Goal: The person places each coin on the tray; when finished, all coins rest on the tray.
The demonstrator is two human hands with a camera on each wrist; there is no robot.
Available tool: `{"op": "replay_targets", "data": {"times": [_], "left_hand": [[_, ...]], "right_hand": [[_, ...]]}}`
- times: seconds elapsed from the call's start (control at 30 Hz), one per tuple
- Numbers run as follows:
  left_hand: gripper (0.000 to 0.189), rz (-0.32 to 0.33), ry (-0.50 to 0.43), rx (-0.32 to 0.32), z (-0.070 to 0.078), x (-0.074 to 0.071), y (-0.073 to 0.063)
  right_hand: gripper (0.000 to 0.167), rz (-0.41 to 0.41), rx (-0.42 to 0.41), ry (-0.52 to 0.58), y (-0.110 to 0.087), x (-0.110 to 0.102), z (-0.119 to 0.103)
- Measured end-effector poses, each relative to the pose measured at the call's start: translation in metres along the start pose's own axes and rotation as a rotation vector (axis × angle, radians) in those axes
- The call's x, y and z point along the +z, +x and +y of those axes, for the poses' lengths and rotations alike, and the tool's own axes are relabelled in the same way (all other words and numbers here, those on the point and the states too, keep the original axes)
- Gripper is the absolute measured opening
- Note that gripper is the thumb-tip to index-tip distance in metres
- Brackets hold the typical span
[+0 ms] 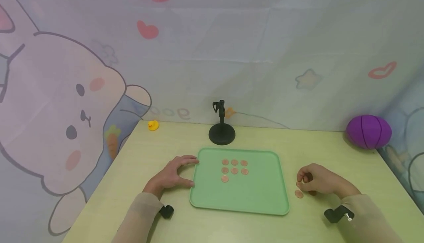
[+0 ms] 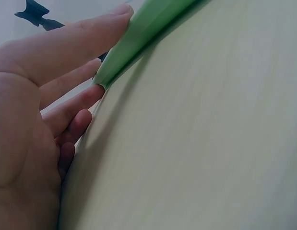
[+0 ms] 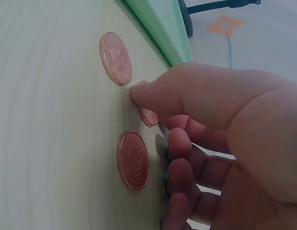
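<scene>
Several copper-coloured coins lie in the green tray, set in two rows of three with a single coin below at the left. My left hand is at the tray's left rim, fingers spread and fairly straight, thumb and fingertips touching the edge. To the right of the tray, my right hand is low over the table, pinching a coin between thumb and curled index finger. Two more coins lie flat beside it in the right wrist view, one coin nearer the tray and another coin.
A black stand with a round base is behind the tray. At the table's back corners sit a yellow rubber duck and a purple ball. A cartoon-printed cloth hangs behind the table.
</scene>
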State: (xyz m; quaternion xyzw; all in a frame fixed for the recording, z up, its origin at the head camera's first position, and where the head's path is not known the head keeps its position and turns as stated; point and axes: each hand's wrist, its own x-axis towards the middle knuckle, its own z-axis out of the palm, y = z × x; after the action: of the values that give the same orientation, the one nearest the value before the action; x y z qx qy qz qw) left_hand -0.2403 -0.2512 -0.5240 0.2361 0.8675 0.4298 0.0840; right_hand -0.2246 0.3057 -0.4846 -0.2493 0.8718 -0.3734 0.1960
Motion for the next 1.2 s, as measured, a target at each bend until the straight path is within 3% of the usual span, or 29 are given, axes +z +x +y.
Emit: {"op": "replay_targets", "data": {"times": [0.67,1.2], "left_hand": [[0.073,0.0,-0.01,-0.013,0.0,-0.001,-0.001],[0.073,0.0,0.005,0.01,-0.001,0.0,0.0]], "right_hand": [[0.014,0.019,0.025,0.043,0.0,0.005,0.002],[0.016,0.112,0.046,-0.04,-0.005,0.012,-0.003]]}}
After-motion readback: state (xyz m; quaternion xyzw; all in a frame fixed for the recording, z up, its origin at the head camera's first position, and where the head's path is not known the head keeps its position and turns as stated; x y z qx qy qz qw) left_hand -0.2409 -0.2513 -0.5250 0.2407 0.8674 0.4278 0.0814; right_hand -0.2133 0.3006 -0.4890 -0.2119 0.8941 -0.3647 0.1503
